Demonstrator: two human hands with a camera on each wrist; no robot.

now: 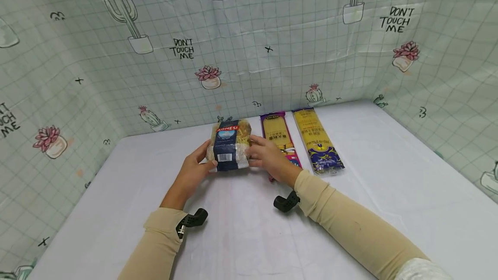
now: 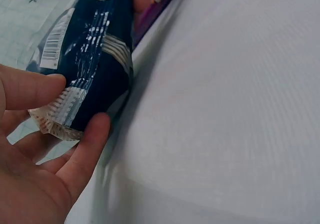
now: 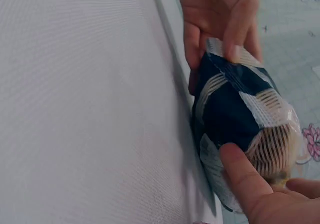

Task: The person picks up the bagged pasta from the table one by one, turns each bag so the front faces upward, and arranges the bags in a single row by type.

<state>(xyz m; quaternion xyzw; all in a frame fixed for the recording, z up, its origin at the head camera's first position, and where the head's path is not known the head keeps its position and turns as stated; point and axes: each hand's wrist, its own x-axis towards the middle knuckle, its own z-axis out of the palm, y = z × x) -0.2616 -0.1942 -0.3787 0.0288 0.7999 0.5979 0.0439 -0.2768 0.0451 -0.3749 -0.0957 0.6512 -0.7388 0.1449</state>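
A bag of pasta (image 1: 227, 146) with a dark blue band and the word AGNESI is held between both hands at the back of the table. My left hand (image 1: 190, 173) grips its left end, thumb on the near face, as the left wrist view shows with the bag's barcode and striped wrapping (image 2: 97, 48). On the other end, my right hand (image 1: 273, 158) holds the bag, with fingers against its side. The right wrist view shows the bag's folded end (image 3: 225, 103) between the two hands. Whether its underside touches the table cannot be told.
Right of the bag lie two long flat packs of spaghetti: a purple-edged one (image 1: 274, 128), partly behind my right hand, and a yellow and blue one (image 1: 317, 139). The white-covered table (image 1: 241, 237) meets a cactus-print cloth (image 1: 241, 38) at the back.
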